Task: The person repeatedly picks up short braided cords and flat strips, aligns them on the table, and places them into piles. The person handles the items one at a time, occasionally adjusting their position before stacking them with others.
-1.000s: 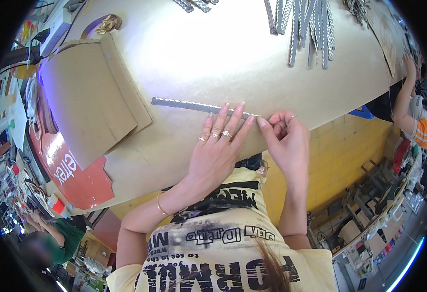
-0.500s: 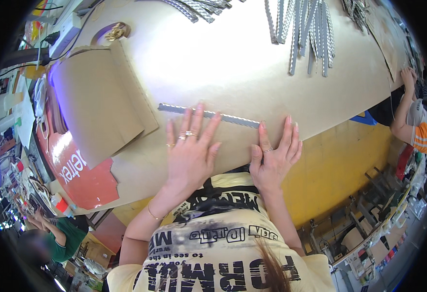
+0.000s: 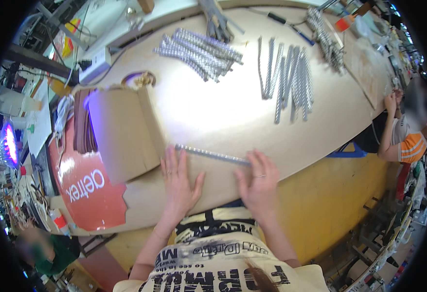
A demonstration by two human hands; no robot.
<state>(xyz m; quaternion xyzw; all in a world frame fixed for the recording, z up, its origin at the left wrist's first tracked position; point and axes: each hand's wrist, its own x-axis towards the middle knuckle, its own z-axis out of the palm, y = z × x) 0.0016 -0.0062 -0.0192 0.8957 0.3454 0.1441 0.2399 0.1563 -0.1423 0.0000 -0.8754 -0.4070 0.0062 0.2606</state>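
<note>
A narrow grey strip with a silvery braided edge (image 3: 212, 154) lies slantwise on the paper-covered table in front of me. My left hand (image 3: 178, 185) rests by its left end, the fingers stretched out and the thumb held apart. At the opposite end, the fingertips of my right hand (image 3: 261, 182) touch the strip. That hand is slightly blurred, with fingers extended and the thumb away from them. Neither hand is wrapped around anything.
Braided strips lie in a left pile (image 3: 199, 52) and a right group (image 3: 289, 80) farther back. A curved brown sheet (image 3: 121, 131) stands left, beside stacked brown strips (image 3: 83, 121) and a red board (image 3: 94, 204). A dark-handled tool (image 3: 277, 18) lies far back. A co-worker (image 3: 403, 136) is at right.
My view has tilted up, showing more of the far table. My left hand has shifted from the strip's middle to its left end. The strip now looks narrower.
</note>
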